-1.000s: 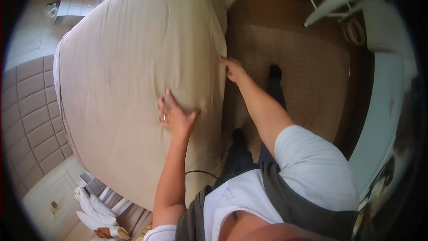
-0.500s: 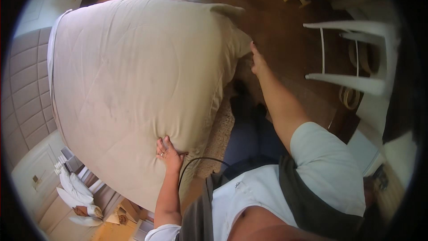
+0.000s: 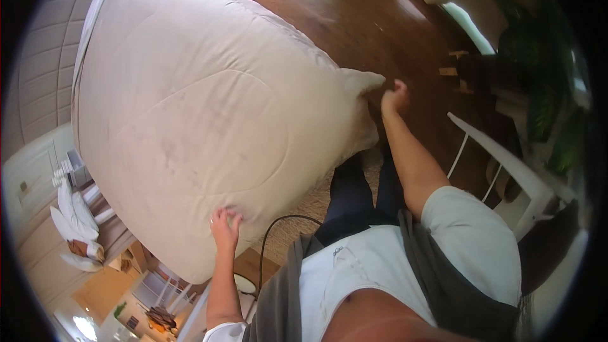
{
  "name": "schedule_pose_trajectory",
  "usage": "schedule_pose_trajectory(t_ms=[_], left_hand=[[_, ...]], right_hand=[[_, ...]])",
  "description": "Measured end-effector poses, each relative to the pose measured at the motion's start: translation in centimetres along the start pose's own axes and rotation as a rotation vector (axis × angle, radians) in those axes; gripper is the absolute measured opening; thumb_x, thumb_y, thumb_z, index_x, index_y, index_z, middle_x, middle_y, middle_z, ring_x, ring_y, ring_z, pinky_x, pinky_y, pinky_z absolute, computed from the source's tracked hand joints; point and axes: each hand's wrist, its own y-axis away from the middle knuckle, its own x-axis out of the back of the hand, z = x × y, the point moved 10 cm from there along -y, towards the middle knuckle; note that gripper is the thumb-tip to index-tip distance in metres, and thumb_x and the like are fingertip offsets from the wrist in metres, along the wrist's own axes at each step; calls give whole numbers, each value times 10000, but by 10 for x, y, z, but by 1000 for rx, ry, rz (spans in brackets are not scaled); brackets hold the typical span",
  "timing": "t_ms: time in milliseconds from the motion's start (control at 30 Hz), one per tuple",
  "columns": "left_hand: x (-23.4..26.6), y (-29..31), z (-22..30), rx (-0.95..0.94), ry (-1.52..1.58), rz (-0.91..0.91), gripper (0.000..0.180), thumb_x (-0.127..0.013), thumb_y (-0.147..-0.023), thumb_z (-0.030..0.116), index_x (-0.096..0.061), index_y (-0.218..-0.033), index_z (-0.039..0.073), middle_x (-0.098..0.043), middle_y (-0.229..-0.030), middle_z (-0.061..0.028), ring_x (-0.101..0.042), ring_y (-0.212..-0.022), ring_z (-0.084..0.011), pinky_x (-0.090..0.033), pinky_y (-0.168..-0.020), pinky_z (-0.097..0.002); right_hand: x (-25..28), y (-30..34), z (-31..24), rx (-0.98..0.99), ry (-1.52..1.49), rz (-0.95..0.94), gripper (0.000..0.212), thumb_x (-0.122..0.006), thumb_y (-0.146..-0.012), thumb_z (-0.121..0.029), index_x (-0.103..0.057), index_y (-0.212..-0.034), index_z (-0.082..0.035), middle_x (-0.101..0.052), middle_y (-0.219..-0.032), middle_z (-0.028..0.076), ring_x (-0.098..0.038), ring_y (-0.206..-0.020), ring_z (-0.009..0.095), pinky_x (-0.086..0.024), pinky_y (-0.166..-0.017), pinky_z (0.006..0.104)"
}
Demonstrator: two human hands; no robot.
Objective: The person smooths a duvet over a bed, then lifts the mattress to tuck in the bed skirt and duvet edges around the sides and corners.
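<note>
A large beige quilt (image 3: 190, 101) covers the bed, smooth in the middle with a curved seam and small creases. My left hand (image 3: 225, 225) is at its near edge, thumb and fingers closed on a small fold of the fabric. Out to the right, my right hand (image 3: 396, 96) is raised beside the quilt's corner (image 3: 366, 80), which sticks out in a point. That hand's fingers look bent but blurred, and whether they touch the corner is unclear.
A padded headboard (image 3: 50, 57) stands at the left. To the right are a white chair (image 3: 506, 158) and a leafy plant (image 3: 538, 88). White pillows (image 3: 76, 215) lie at the lower left. A black cable (image 3: 278, 218) runs by my waist, over a shaggy rug (image 3: 288, 234).
The view has turned, so the chair and quilt appear shifted. The quilt's right corner now points outward and its top lies flatter. My right hand has come off the quilt's side edge.
</note>
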Motion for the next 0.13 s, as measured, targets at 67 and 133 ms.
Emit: schedule_pose_trajectory(t_ms=[67, 133], left_hand=[[34, -50, 65, -18, 119, 180, 262, -688, -711, 174, -589, -932, 73, -527, -1037, -153, -473, -1016, -333, -331, -908, -434], [60, -95, 138, -109, 151, 345, 294, -693, -708, 179, -580, -964, 89, -516, -1077, -158, -471, -1018, -328, -320, -924, -425]], right_hand=[[-35, -22, -78, 267, -33, -111, 279, -536, -673, 34, -610, -918, -77, -606, -932, 126, -568, -902, 248, -442, -803, 366], [-76, -33, -115, 358, -87, -252, 238, -544, -675, 23, -627, -873, -78, -617, -898, 120, -574, -885, 242, -444, -797, 370]])
